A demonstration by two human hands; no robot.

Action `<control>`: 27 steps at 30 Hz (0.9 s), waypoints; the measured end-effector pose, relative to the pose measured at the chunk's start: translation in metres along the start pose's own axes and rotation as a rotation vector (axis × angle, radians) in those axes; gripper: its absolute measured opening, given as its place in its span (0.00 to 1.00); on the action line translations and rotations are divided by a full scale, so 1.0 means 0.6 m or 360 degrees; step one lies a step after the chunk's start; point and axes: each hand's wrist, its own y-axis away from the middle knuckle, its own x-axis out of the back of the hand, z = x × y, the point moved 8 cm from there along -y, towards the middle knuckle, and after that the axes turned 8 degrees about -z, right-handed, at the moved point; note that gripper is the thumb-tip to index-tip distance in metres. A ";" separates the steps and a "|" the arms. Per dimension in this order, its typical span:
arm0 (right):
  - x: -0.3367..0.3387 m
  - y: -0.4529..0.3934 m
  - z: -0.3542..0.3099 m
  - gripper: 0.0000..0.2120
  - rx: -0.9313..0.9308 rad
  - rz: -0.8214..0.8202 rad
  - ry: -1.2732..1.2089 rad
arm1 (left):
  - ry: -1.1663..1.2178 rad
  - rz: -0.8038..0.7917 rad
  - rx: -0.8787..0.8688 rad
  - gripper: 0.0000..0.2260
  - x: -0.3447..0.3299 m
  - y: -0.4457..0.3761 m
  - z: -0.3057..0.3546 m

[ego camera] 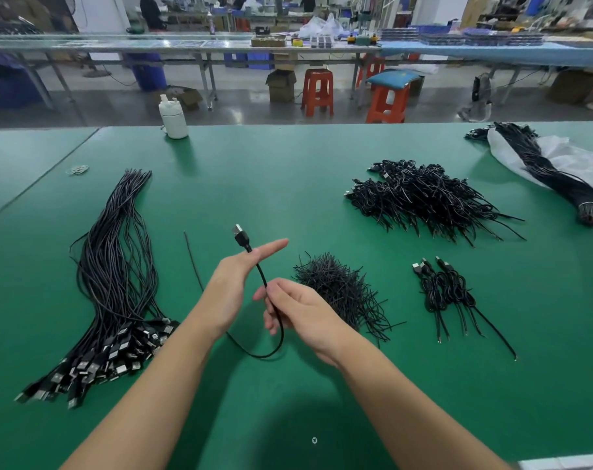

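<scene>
The green bench (288, 164) lies open between the long cable bundle (115, 266) left and short-wire pile (342, 290) right. There the left hand (234, 286) pinches the USB cable (261, 273) below its plug; the right hand (301, 310) grasps it lower.

bright even overhead light; soft shadows near edge; wide-angle edge bending; background soft

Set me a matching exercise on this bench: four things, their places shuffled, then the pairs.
1. USB cable
2. white bottle
3. heap of short wires
4. bundle of long cables

A. left part of the green table
B. far table edge
C. held by left hand and right hand
D. just right of the right hand

Pairs: 1-C, 2-B, 3-D, 4-A
</scene>
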 end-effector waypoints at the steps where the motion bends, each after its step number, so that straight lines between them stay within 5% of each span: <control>1: -0.003 -0.001 -0.002 0.13 0.0006 -0.0012 0.0028 | 0.0013 -0.0018 0.0004 0.21 -0.004 0.001 0.000; 8: -0.001 -0.001 -0.003 0.15 0.0020 0.0008 0.0196 | 0.0440 -0.0221 0.0116 0.24 -0.031 0.010 -0.010; 13: -0.010 -0.003 0.034 0.17 -0.0172 -0.0104 -0.0056 | 0.0479 0.0236 -0.0077 0.22 -0.006 0.002 0.010; 16: -0.009 -0.004 0.057 0.18 -0.0242 -0.0062 -0.0275 | 0.0937 0.0317 -0.0118 0.22 0.004 -0.009 0.027; 18: -0.003 -0.007 0.065 0.18 -0.0260 -0.0038 -0.0513 | 0.1134 0.0100 -0.0022 0.22 -0.006 -0.011 0.029; 21: 0.006 -0.010 0.065 0.16 -0.0302 -0.0077 -0.0638 | 0.1089 -0.0545 0.0280 0.20 -0.051 0.009 0.021; 24: 0.019 -0.008 0.072 0.17 -0.0390 -0.0098 -0.0514 | 0.0673 -0.1002 0.0623 0.23 -0.071 0.042 -0.012; 27: 0.032 -0.008 0.081 0.20 -0.0446 -0.0067 -0.0523 | 0.0005 -0.1183 0.0921 0.22 -0.071 0.069 -0.057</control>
